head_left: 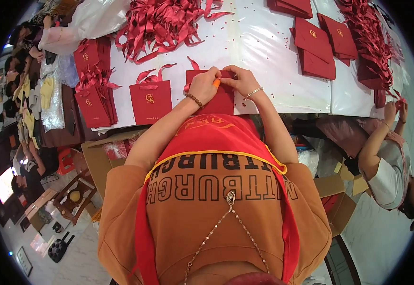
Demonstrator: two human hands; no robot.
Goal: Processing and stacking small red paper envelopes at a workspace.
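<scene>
My left hand and my right hand meet at the top edge of a flat dark red paper bag lying at the near edge of the white table. A small orange tool shows between the fingers of my left hand. My right hand pinches the bag's upper rim. Beside it on the left stands a finished red bag with ribbon handles.
A heap of red ribbons lies at the back. Stacks of flat red bags lie right, finished bags left. A second person works at the right. Cardboard boxes stand under the table; a wooden stool is lower left.
</scene>
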